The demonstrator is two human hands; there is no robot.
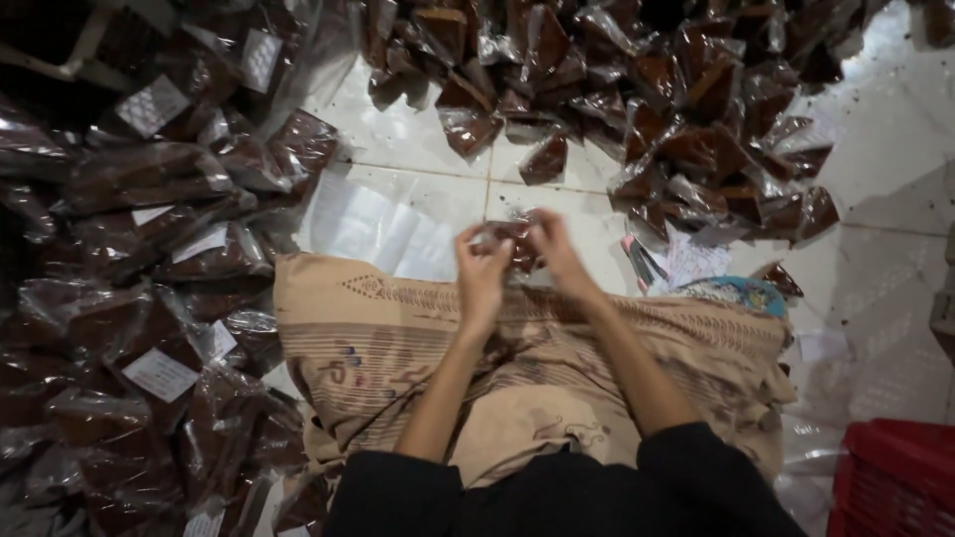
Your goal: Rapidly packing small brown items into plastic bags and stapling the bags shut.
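Head view: both hands meet over the beige patterned cloth on the lap, left hand and right hand pinching one small clear packet of dark brown filling between them, apparently to work its top. Finished-looking packets heap far and left.

Between my left hand and right hand the small clear packet shows dark brown. Under my wrists the cloth is tan with brown printed motifs. Left of my left hand, brown packets carry white labels. Beyond my fingers, floor tiles are white. By my right elbow sits a red crate.
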